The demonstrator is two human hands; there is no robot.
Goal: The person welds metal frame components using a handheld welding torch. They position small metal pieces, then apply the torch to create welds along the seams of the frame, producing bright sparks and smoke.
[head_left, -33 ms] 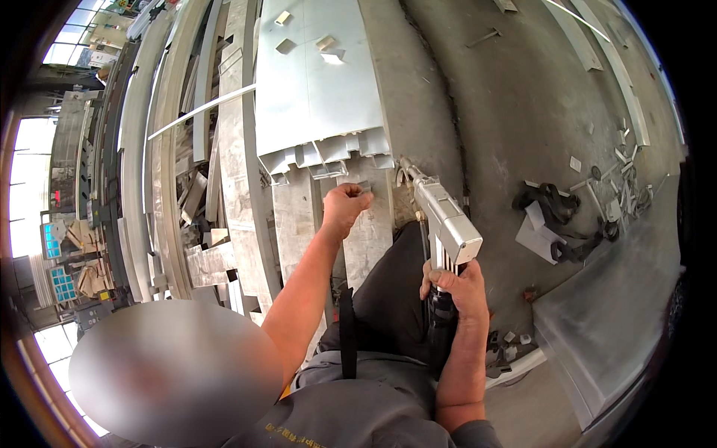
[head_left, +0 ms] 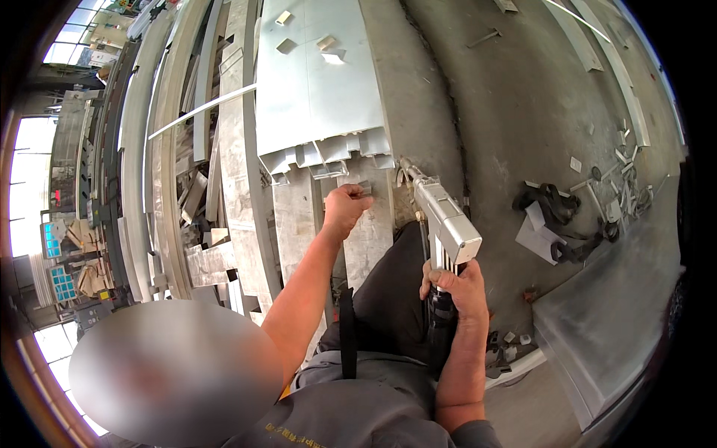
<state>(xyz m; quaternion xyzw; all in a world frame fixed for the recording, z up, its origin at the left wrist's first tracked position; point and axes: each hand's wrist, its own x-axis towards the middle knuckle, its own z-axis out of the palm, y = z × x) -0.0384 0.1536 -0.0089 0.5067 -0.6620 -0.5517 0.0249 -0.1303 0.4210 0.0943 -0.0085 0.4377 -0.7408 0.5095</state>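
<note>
My left hand (head_left: 347,210) is closed on a small grey metal piece (head_left: 365,187), pinched between thumb and fingers. It is just short of the cut end of a long pale hollow metal profile (head_left: 321,97), apart from it. My right hand (head_left: 459,290) is wrapped round the grip of a silver pistol-shaped power tool (head_left: 447,218). The tool's narrow tip points away from me, close to the right corner of the profile's end. Exactly what kind of tool it is, I cannot tell. Several small metal offcuts (head_left: 284,46) lie on top of the profile.
Wide grey beams (head_left: 299,231) support the profile's near end. Long metal bars (head_left: 142,164) are stacked at the left. On the concrete floor (head_left: 508,112) at the right lie a black strap-like bundle (head_left: 549,203), scattered offcuts (head_left: 624,190) and a large grey sheet-like object (head_left: 609,299).
</note>
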